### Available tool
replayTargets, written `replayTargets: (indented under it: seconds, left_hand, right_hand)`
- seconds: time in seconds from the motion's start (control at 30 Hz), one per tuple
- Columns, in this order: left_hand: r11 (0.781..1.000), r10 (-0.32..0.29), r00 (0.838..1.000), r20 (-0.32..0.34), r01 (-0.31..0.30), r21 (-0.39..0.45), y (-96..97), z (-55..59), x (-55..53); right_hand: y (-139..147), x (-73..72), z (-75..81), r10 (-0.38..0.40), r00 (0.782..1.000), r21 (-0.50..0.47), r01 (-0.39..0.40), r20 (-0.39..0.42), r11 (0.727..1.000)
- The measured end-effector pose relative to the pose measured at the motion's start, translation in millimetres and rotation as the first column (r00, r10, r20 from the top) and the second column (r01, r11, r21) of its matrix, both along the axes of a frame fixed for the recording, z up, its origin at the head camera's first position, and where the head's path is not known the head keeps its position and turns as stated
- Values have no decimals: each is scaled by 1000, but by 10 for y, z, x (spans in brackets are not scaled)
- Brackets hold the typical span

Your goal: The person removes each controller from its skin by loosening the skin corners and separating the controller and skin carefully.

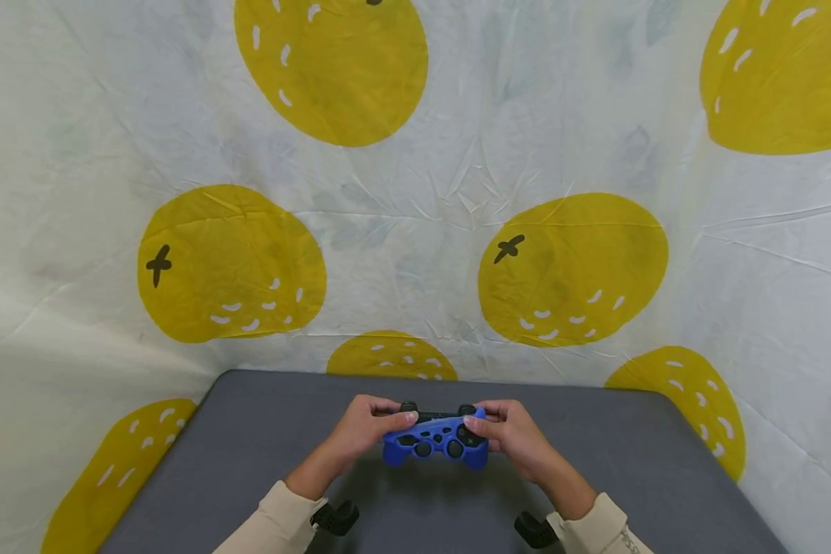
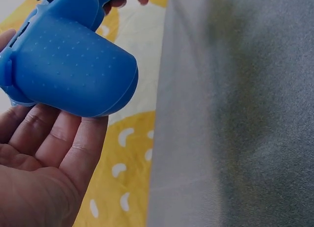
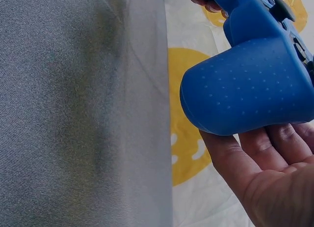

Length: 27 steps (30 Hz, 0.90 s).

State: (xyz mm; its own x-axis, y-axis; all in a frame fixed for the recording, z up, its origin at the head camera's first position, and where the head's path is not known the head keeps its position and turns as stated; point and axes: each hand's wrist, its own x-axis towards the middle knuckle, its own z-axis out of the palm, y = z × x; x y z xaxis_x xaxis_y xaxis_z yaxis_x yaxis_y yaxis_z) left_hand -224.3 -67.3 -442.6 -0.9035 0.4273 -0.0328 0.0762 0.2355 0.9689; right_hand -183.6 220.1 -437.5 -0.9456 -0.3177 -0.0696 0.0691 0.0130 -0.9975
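A game controller (image 1: 438, 435) in a blue cover, with black sticks and buttons, is held between both hands above the grey table. My left hand (image 1: 370, 423) grips its left end, thumb on top near the direction pad. At the other end my right hand (image 1: 515, 435) holds on, thumb over the buttons on the face. In the left wrist view the dotted blue grip of the controller (image 2: 73, 65) rests against the fingers of my left hand (image 2: 49, 158). The right wrist view shows the other dotted grip (image 3: 245, 89) above the fingers of my right hand (image 3: 274, 168).
The grey table (image 1: 277, 400) spreads below the hands, its far edge close to a white cloth (image 1: 402, 261) printed with large yellow fruit. This cloth also hangs along both sides. Black wrist devices (image 1: 335, 518) sit at the cream sleeve cuffs.
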Motion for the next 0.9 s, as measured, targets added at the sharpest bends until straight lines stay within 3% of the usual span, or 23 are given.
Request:
replayTargets:
  seconds: [0.23,0.6,0.9]
  left_hand:
    - [999,29,999,46,-29,15,22,-8,-11]
    - [996,46,990,133,-56,72,2,-40,-16]
    - [991,44,977,208,-69,114,8,-27,0]
  right_hand:
    - [-21,9,12,-1,1000,-1,1,-3,1000]
    - [-83,28,42,-25,1000,109,27,-14,994]
    - [-50,66,12,-6,997,132,17,-83,991]
